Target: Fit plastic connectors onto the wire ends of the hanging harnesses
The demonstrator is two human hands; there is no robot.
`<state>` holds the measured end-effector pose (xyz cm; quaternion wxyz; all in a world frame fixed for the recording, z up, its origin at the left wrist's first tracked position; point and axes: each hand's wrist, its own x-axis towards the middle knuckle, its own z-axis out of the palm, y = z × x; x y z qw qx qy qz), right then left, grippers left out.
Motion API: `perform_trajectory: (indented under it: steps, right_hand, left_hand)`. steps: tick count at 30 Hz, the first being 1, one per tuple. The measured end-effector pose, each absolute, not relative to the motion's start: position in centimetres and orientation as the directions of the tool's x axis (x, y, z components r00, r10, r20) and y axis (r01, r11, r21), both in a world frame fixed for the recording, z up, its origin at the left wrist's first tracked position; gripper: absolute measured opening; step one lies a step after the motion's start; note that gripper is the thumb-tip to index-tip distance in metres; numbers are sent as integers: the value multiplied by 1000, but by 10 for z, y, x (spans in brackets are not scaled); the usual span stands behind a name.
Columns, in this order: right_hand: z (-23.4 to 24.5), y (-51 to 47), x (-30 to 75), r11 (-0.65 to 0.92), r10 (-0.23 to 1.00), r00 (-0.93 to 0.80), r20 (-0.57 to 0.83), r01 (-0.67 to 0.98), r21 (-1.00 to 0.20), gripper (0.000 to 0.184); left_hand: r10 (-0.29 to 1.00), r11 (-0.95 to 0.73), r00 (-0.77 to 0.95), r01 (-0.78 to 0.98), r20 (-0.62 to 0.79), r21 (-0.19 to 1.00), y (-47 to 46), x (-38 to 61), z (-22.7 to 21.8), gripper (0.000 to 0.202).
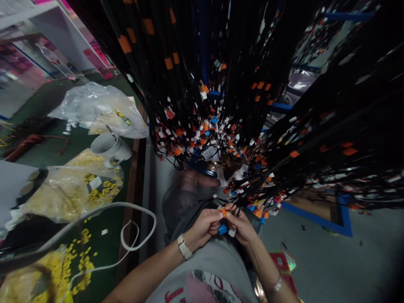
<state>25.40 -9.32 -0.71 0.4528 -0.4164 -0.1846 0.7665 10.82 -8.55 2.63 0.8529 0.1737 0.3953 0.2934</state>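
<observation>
Close above my lap, my left hand [206, 225] and my right hand [241, 223] meet at a small orange connector [223, 212]. The fingertips of both hands pinch it from either side. Thin black cables run from the right hand's fingers up to a hanging bundle of wire harnesses [217, 130]. Just below the fingers dangle a blue connector [222, 229] and a white connector [232, 232]. Fingers cover part of the orange connector, and its wire entry is too small to make out.
On the green bench at left lie plastic bags [104, 109], a white mug [111, 147], scattered yellow pieces [85, 256] and a looped white cable [148, 206]. Dense black harnesses hang ahead and to the right. A blue frame [328, 223] stands on the floor at right.
</observation>
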Motion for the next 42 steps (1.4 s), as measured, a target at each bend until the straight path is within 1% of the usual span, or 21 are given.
perform_trajectory:
  steps: [7,11,14,16,18,20,22,25,27,30,32,34,38,42]
  right_hand:
    - [-10,-94,253,-519,847,-225,-483,-551,-654,32]
    - [-12,-96,251,-522,836,-214,-505,-594,-612,34]
    - [-13,-96,248,-529,813,-199,-547,-644,-553,37]
    - [-12,-96,247,-528,797,-184,-575,-674,-516,38]
    - [-10,-95,246,-520,786,-165,-596,-698,-492,37]
    - [-9,-94,246,-506,784,-147,-604,-714,-483,35]
    - [-7,-92,246,-488,789,-125,-601,-722,-491,34]
    - [-7,-90,244,-462,807,-92,-584,-713,-527,33]
    - [-7,-89,243,-456,814,-83,-574,-703,-546,33]
    - [-7,-88,242,-492,802,-107,-587,-674,-551,34]
    - [-7,-87,242,-517,789,-106,-605,-647,-561,35]
    - [-7,-87,242,-516,787,-72,-613,-622,-589,37]
    - [-4,-87,241,-492,803,-18,-596,-584,-646,37]
    - [-1,-87,241,-499,813,-37,-581,-558,-663,37]
  left_hand:
    - [594,801,545,-335,-592,496,-83,106,27,42]
    - [576,813,552,-309,-603,493,-82,105,27,40]
    - [559,819,548,-245,-623,520,-81,104,28,41]
    - [572,801,522,-188,-633,568,-81,104,27,42]
    - [615,756,465,-115,-637,645,-81,102,25,45]
    - [680,679,403,-30,-613,733,-80,100,22,52]
    - [693,621,415,72,-589,781,-81,96,19,55]
    - [611,591,522,200,-596,781,-83,90,18,51]
    - [608,567,537,222,-585,793,-86,89,19,47]
    - [705,469,470,252,-531,846,-89,91,21,39]
    - [782,366,403,323,-476,873,-89,93,21,32]
    - [843,263,345,405,-413,875,-89,93,20,27]
    - [886,160,297,525,-355,836,-90,91,18,28]
    - [905,103,283,579,-318,809,-89,91,22,35]
